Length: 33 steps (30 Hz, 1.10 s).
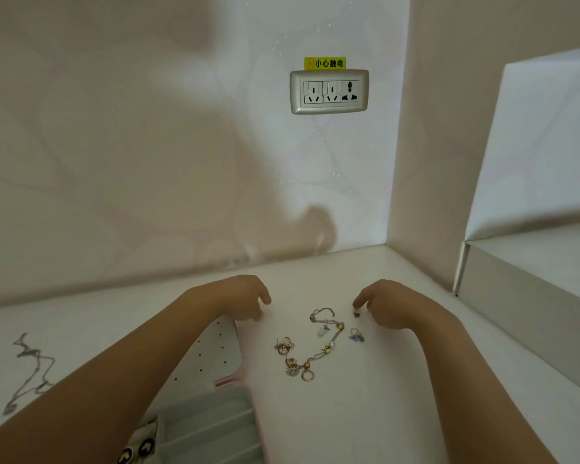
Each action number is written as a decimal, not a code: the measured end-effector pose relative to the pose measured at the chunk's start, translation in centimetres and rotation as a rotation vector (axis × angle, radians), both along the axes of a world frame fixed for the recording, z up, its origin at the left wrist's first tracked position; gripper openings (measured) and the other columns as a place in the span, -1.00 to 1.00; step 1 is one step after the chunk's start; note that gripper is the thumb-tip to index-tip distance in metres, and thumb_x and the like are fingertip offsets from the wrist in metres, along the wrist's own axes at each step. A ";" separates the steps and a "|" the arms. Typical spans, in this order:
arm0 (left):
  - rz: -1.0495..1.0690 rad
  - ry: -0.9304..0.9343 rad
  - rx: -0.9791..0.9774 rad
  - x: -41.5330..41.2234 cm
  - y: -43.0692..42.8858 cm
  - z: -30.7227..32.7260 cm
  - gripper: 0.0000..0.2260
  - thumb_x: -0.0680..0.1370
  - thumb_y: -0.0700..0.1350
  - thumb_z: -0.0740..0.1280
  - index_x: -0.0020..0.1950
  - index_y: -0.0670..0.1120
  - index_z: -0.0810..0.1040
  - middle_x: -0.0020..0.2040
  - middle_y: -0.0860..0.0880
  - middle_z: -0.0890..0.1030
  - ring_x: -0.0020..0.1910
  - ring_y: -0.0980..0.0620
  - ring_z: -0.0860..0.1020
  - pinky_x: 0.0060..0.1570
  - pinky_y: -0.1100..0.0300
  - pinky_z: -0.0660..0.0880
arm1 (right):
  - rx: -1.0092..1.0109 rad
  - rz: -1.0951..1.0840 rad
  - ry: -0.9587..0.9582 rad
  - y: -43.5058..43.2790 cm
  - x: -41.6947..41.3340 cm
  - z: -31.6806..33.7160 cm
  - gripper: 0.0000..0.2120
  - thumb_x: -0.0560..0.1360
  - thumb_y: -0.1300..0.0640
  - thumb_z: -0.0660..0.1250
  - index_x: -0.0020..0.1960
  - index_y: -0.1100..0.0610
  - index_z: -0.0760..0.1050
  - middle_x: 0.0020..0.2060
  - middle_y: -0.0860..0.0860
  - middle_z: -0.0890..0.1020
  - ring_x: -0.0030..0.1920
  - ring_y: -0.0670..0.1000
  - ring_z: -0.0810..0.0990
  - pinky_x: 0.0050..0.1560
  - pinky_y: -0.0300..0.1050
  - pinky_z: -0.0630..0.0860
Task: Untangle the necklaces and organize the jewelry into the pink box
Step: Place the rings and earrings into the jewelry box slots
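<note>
A tangle of jewelry lies on the white table between my hands: a beaded chain (327,333), gold rings (307,375), a small ring cluster (283,346) and a blue ring (356,335). My right hand (392,304) hovers just right of the pile, its index fingertip right next to a small dark stud (357,314). My left hand (245,298) hangs with loosely curled fingers over the far corner of the open pink box (230,381) and holds nothing. The box shows a white dotted lid panel (211,349) and grey padded slots (211,426). A silver necklace (31,370) lies apart at the far left.
The table sits in a wall corner, with a power socket (329,92) on the back wall. A white ledge (529,296) rises at the right. A beige cloth piece with dark buttons (141,443) lies on the box's near-left corner.
</note>
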State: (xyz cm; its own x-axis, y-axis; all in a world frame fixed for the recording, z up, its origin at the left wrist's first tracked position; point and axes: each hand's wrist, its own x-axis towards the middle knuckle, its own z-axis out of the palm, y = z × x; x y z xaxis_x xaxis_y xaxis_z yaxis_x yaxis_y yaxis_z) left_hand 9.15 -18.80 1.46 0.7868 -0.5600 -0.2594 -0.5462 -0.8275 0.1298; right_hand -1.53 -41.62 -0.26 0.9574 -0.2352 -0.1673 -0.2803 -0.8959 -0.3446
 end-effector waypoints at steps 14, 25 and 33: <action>-0.026 0.293 -0.270 0.1 2.0 0.1 -0.68 0.48 -0.36 0.35 0.18 -0.08 0.60 0.05 0.02 0.64 0.01 0.17 0.59 0.14 0.23 0.50 | -0.022 0.082 0.035 1.0 -0.5 0.8 -0.53 0.50 0.43 0.09 0.20 0.08 0.58 0.18 0.03 0.57 0.15 0.03 0.52 -0.08 -0.30 0.37; -0.002 0.277 -0.273 1.0 1.2 -0.4 -0.75 0.39 -0.26 0.51 0.04 -0.10 0.65 -0.12 0.02 0.62 -0.15 0.13 0.58 -0.11 0.39 0.49 | 0.036 0.093 0.057 1.2 -0.4 0.8 -0.65 0.46 0.39 0.22 0.04 0.06 0.66 -0.16 -0.08 0.63 -0.24 -0.14 0.50 -0.39 -0.42 0.35; -0.031 0.360 -0.287 -0.1 -0.1 -0.5 -0.91 0.41 -0.25 0.50 -0.12 -0.14 0.67 -0.25 -0.05 0.66 -0.31 0.08 0.60 -0.20 0.29 0.55 | 0.057 0.085 0.082 1.3 -0.5 1.1 -0.71 0.45 0.34 0.32 0.03 0.05 0.66 -0.02 0.00 0.67 -0.13 -0.08 0.55 -0.33 -0.39 0.40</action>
State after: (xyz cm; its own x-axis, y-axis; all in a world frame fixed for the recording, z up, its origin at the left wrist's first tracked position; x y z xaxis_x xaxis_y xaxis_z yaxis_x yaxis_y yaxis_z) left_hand 9.00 -18.89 0.94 0.6565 -0.6714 -0.3439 -0.4484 -0.7139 0.5378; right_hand -2.00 -40.34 0.83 0.9560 -0.1414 -0.2572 -0.2336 -0.8971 -0.3749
